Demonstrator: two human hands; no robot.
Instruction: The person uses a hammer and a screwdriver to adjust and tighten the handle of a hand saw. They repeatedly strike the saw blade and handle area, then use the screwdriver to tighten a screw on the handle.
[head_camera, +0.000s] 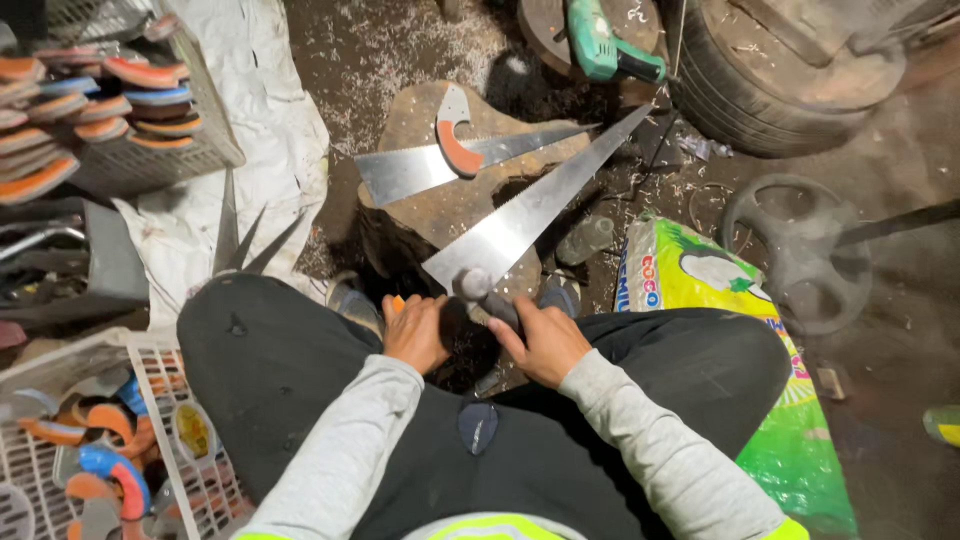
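A long tapered saw blade (530, 215) points away from me to the upper right, its wide end at my hands. My right hand (540, 340) grips a grey handle piece (488, 290) at the blade's wide end. My left hand (415, 330) is closed on the other side, with a bit of orange showing by its fingers. A second saw blade (420, 170) lies across a wooden stump (450, 205), with an orange and grey handle (455, 140) resting on it.
A wire basket (150, 160) of orange and blue handles stands at upper left; a white crate (150, 420) with more handles sits at lower left. A green power drill (600, 45), a tyre (790, 80), a green sack (760, 330) and spare blades (235, 240) surround me.
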